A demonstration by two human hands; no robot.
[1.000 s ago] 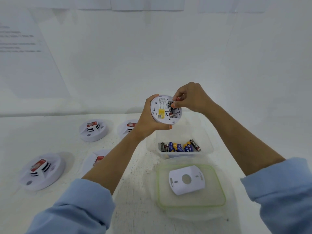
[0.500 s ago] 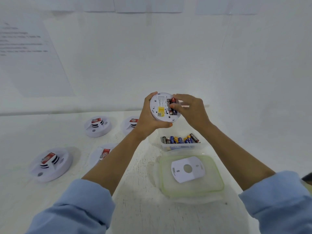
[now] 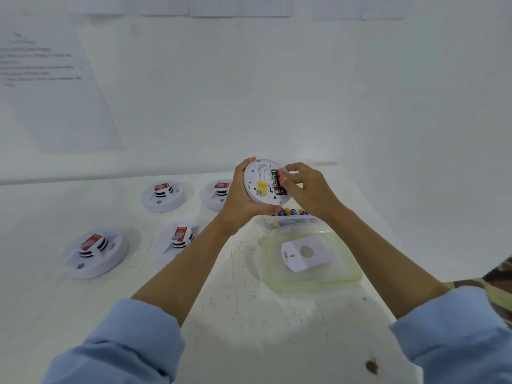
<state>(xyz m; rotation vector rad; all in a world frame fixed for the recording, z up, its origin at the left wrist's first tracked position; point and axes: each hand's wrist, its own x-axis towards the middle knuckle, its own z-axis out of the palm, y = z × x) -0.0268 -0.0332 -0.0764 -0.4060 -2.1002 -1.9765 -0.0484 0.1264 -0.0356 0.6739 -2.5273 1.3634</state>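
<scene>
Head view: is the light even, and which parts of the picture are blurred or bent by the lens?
Head view: light flat and bright, white table and wall nearly washed out, shadows faint; sleeves at the bottom smeared; print on the wall sheet and on the held smoke detector too soft to read; the table's far edge bows from the wide lens.

Light blue long sleeves (image 3: 119,345) pushed up, bare forearms, bare hands (image 3: 307,187)

One head-worn wide-angle view, facing forward and down, near the table (image 3: 243,322), wall (image 3: 277,92) close behind
</scene>
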